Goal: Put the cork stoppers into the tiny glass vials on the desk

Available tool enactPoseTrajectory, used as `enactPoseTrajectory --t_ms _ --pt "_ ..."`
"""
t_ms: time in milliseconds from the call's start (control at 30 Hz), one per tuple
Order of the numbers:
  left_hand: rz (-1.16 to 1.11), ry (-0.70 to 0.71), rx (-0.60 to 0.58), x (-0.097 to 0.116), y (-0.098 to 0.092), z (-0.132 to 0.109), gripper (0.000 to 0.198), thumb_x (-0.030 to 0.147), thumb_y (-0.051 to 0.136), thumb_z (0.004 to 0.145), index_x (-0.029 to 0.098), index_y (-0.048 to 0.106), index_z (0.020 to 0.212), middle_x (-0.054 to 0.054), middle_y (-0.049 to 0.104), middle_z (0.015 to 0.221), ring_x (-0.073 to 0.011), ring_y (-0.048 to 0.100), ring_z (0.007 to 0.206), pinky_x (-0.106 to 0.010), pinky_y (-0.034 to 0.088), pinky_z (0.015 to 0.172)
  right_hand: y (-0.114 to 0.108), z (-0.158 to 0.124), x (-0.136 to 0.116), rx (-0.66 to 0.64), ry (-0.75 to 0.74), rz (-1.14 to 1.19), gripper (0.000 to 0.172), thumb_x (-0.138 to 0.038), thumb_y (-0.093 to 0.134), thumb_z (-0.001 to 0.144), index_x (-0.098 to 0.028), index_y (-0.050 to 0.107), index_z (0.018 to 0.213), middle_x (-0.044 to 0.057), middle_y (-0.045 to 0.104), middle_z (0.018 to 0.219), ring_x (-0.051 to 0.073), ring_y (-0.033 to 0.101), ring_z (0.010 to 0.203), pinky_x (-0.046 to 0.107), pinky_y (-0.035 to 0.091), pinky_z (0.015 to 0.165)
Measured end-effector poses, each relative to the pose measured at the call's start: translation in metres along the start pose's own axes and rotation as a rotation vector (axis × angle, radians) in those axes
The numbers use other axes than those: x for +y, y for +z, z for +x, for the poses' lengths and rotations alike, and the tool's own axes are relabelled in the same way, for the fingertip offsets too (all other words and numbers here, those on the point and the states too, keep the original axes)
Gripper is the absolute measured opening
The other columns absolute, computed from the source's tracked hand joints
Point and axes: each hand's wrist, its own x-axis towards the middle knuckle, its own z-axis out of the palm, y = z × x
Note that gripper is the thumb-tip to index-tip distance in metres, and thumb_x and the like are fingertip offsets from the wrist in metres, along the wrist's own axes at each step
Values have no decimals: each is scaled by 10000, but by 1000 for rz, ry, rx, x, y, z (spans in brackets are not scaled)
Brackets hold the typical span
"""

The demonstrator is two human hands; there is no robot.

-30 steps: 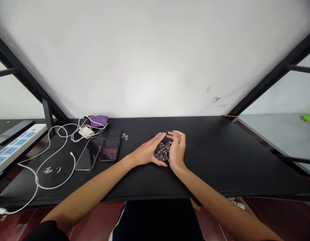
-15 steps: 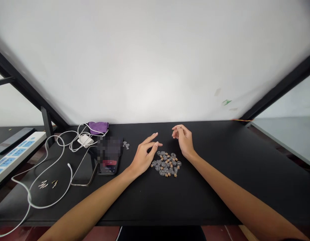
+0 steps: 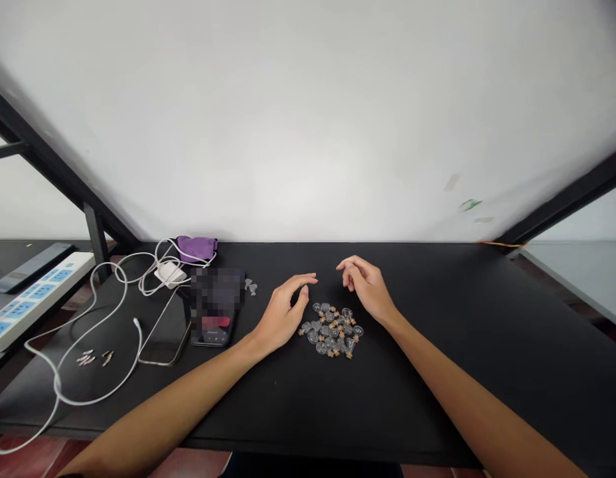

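Observation:
A loose pile of small clear glass bottles with cork stoppers (image 3: 332, 330) lies on the black tabletop (image 3: 308, 405) between my forearms. Just left of the pile, my left hand (image 3: 287, 309) is open, its fingers stretched to the right and its thumb apart, holding nothing. My right hand (image 3: 366, 285) is beyond the pile's right side. Its fingers are loosely bent, the thumb stands a little off the index finger, and nothing shows in it. Neither hand visibly touches a bottle.
Several clear pieces (image 3: 251, 287) lie beside a phone (image 3: 214, 328). Further left are another phone-like device (image 3: 163, 332), a white cable (image 3: 96, 403), a charger (image 3: 169, 273), a purple pouch (image 3: 197, 248), small metallic pieces (image 3: 86, 358) and a power strip (image 3: 36, 295). A white wall (image 3: 308, 133) rises behind.
My left hand's fingers have drawn closer together. The right hand has turned slightly, its index finger now pointing left and its thumb lower. The view has shifted a little; the pile looks the same.

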Motion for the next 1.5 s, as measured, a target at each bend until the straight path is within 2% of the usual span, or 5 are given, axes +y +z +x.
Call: enactPoseTrajectory --t_ms 567,1133,1267,1367,1500 --pt "56 -4 -17 3 -3 -2 310 349 440 1080 229 685 1224 -63 706 1285 -211 632 1248 -362 446 1124 0 -4 -3 -142 -31 -75 290 -420 478 1035 -212 654 937 -26 546 651 142 496 571 286 399 595" --pt "90 -51 -21 4 -3 -1 300 376 449 1074 211 695 1126 -53 720 1130 -204 649 1064 -323 475 963 -4 -4 -3 -127 -35 -92 281 -399 482 1018 -205 665 930 -26 550 640 139 498 566 281 400 592" --pt "68 -16 -14 4 -3 0 255 359 500 1055 197 678 972 -58 712 1086 -198 654 1047 -319 480 958 -4 -4 -1 -129 -45 -91 286 -410 486 1015 -208 667 927 -24 552 640 142 508 570 279 409 592" --pt "60 23 -23 6 -4 0 324 366 517 1049 186 645 812 -71 706 1071 -200 659 1053 -323 476 969 -4 -3 0 -126 -50 -97 294 -426 489 1015 -210 668 925 -23 556 637 144 509 566 280 408 585" --pt "66 5 -29 8 -4 0 418 394 480 1062 186 669 753 -74 708 1072 -207 664 1053 -336 475 978 -6 -3 0 -124 -56 -117 302 -432 486 1020 -212 670 925 -22 560 637 143 507 564 281 408 585"
